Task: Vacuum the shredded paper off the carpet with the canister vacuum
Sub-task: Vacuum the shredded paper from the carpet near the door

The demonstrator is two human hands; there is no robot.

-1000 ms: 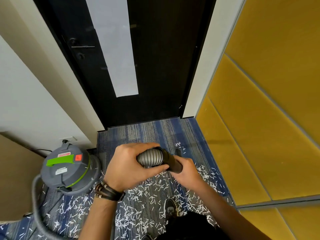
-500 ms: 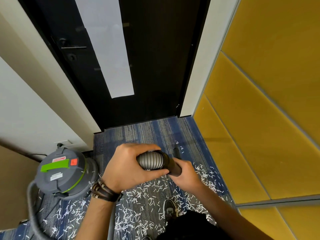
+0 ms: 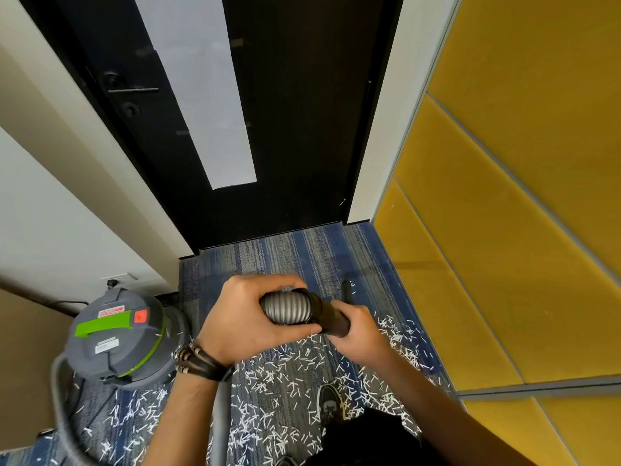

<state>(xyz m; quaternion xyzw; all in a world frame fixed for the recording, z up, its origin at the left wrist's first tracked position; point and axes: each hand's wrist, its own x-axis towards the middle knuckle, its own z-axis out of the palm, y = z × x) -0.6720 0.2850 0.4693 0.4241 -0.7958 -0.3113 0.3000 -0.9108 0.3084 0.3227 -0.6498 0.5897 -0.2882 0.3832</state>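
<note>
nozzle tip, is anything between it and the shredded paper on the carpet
Nothing visible does. The nozzle tip is out over the carpet, just beyond the nearest shredded paper. The left hand on the hose and right hand on the wand hide some carpet beneath. Nearer the person, a shoe stands among the scraps.

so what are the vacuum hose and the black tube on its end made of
The vacuum hose looks like flexible grey plastic, soft sheen on its ribbed rings. The black tube is smooth and rigid-looking: likely hard plastic, possibly coated metal.
</note>
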